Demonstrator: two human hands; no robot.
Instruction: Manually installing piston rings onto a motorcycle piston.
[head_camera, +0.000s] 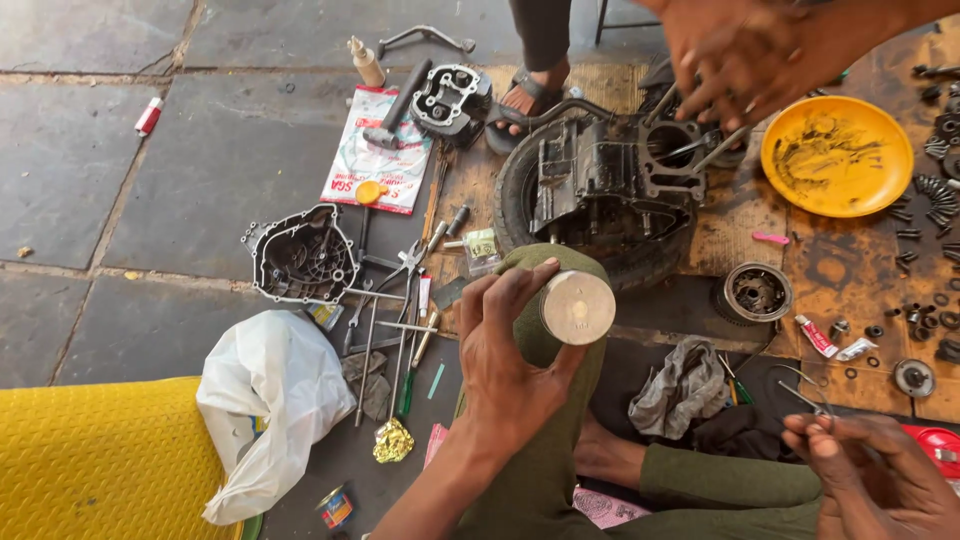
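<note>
Grey stone slab floor (200, 150), dusty, with oil-stained cardboard (830, 270) spread at 3 o'clock. Left hand (505, 350) grips a shiny metal piston (577, 307) at centre, over the knee. Right hand (870, 470), 5 o'clock, pinches a thin wire ring (800, 385). Engine block (610, 180) sits on a tyre (520, 200) at 12 o'clock, another person's hands (750, 50) over it. Yellow dish (890, 180) at 2 o'clock; white bag (270, 400) at 8.

An open-floor repair workshop for small engines. A stripped engine block (610, 180) sits on a tyre (520, 200) over stained cardboard (840, 270), with a cylinder head (452, 100), engine cover (303, 256), hammer (397, 105), loose tools (395, 320) and bolts (930, 200) spread on stone paving (100, 150).
</note>
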